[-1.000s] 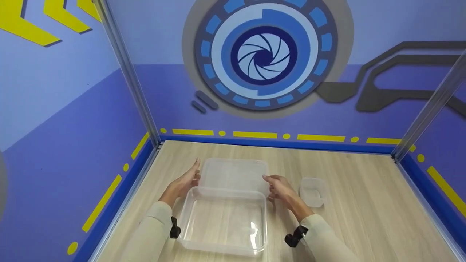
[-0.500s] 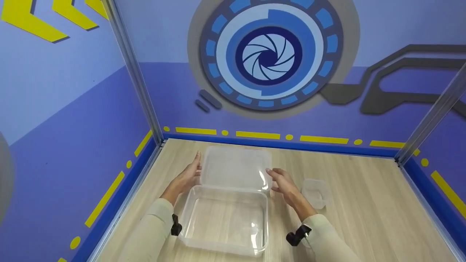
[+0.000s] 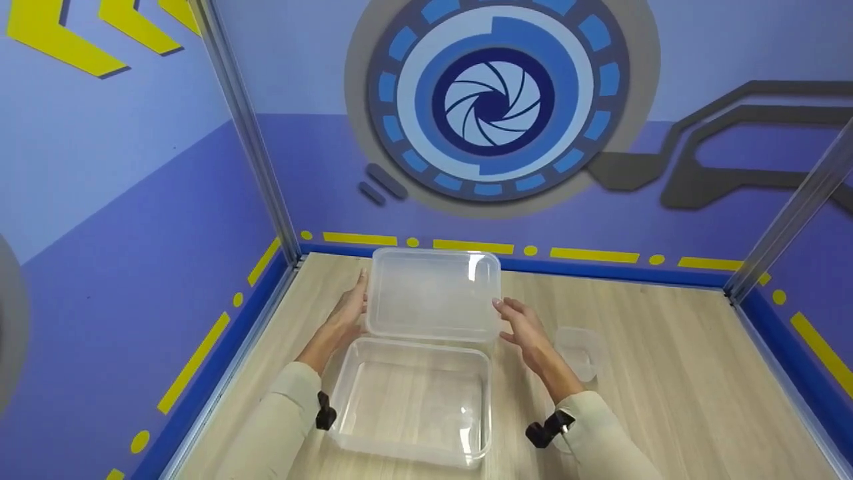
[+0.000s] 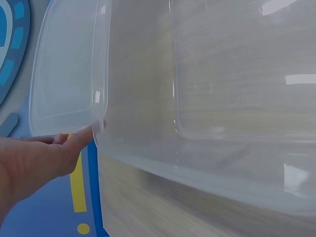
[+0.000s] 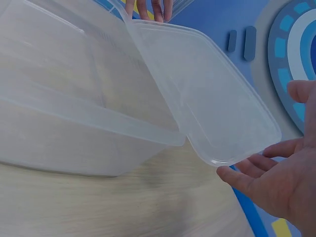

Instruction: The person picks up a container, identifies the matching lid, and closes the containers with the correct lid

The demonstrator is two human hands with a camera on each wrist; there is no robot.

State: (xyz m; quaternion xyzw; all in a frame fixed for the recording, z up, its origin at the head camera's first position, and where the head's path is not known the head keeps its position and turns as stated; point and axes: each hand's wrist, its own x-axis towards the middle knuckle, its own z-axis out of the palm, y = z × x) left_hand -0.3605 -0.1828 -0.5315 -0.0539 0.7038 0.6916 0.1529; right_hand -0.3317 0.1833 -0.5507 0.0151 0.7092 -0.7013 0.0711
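Observation:
A clear rectangular lid (image 3: 433,293) is raised and tilted behind a large clear plastic container (image 3: 413,460), its face toward me. On the lid's left side my left hand (image 3: 343,317) touches the edge, thumb pointing up. My right hand (image 3: 526,330) supports the opposite edge with extended fingers. In the right wrist view, the right thumb stands apart from the lid (image 5: 207,94), while the fingers meet its lower corner. The left wrist view shows left fingers (image 4: 79,140) along the lid's edge, partly hidden by the container wall (image 4: 128,148).
A small clear container (image 3: 578,353) stands on the wooden table (image 3: 666,373) right of my right hand. Another clear piece lies partly hidden by the right wrist. Blue-purple panels and metal posts (image 3: 250,133) border the table at the back and sides.
The lid has tilted up and risen behind the container, so its face is turned more toward me. Both hands have moved slightly up and away with it. The large container stays put.

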